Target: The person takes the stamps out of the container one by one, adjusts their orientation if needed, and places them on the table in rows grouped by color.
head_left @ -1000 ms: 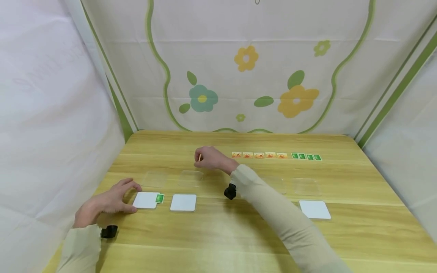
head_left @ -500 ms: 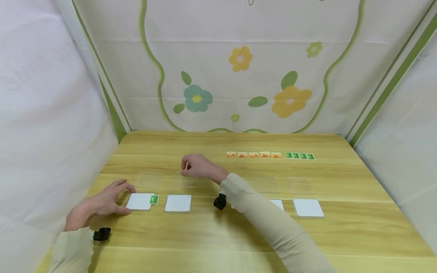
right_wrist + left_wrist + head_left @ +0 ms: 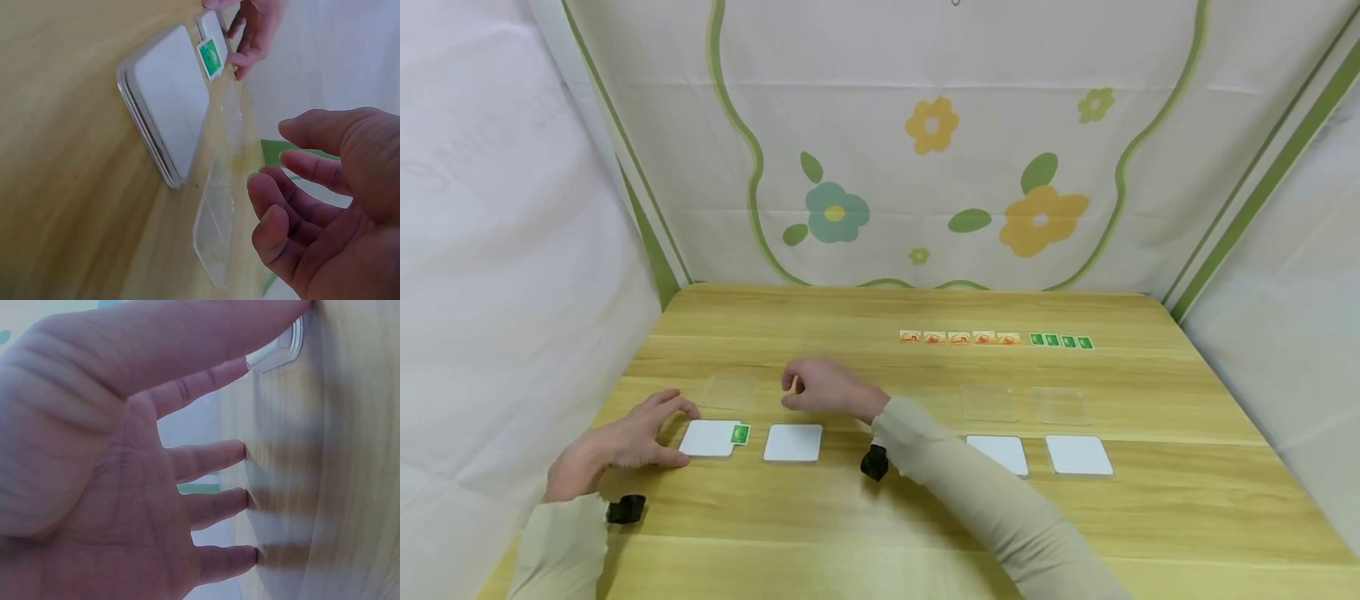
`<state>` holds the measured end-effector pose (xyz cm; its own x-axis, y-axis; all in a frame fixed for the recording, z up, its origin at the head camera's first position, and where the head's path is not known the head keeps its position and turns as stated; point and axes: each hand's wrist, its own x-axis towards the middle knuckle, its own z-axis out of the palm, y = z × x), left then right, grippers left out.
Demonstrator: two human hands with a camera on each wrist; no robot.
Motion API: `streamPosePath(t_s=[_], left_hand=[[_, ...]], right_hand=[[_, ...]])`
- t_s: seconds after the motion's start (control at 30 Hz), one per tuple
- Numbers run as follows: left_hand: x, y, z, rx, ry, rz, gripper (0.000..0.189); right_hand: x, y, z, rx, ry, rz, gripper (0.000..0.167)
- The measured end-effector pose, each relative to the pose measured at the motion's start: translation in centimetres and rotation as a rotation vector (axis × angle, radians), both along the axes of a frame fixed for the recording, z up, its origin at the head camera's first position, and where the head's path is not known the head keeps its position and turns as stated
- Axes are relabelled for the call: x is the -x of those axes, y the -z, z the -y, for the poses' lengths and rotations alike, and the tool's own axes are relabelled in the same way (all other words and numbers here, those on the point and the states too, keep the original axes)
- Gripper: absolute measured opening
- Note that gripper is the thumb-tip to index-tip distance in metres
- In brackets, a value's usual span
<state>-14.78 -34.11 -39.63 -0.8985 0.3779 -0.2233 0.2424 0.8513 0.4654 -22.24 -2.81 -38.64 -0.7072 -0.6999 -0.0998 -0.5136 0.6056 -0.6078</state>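
Note:
My left hand [image 3: 632, 433] lies at the left end of a white rounded rectangular plate [image 3: 706, 438]. Its thumb and index fingertips are at the plate's left corners. In the left wrist view the other fingers are straight and spread, tips at the table. From the plate's right edge sticks out a small green card [image 3: 741, 434]. My right hand [image 3: 823, 387] hovers behind a second white plate [image 3: 793, 442]. In the right wrist view its fingers are loosely curled, the thumb apart, nothing between them. A clear plate [image 3: 215, 219] lies close by, hidden behind this hand in the head view.
Farther back lie a row of several orange cards [image 3: 958, 338] and several green cards [image 3: 1061, 341]. Clear plates [image 3: 730, 392] [image 3: 988, 403] [image 3: 1060, 407] lie on the wooden table [image 3: 865, 542]. Two white plates [image 3: 997, 455] [image 3: 1078, 455] are at right. A printed curtain [image 3: 880, 142] hangs behind.
The right hand has moved left and toward the front, over the spot of a clear plate. The left hand stays at its white plate. The head view has shifted slightly.

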Motion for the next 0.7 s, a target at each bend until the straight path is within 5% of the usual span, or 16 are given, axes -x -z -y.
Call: streamPosePath(t_s=[0.7], left_hand=[[-0.1,-0.1,0.0,-0.011,-0.001,-0.001,0.050]], right_hand=[[-2.5,1.4,4.2,-0.125,-0.093,-0.095,0.018]])
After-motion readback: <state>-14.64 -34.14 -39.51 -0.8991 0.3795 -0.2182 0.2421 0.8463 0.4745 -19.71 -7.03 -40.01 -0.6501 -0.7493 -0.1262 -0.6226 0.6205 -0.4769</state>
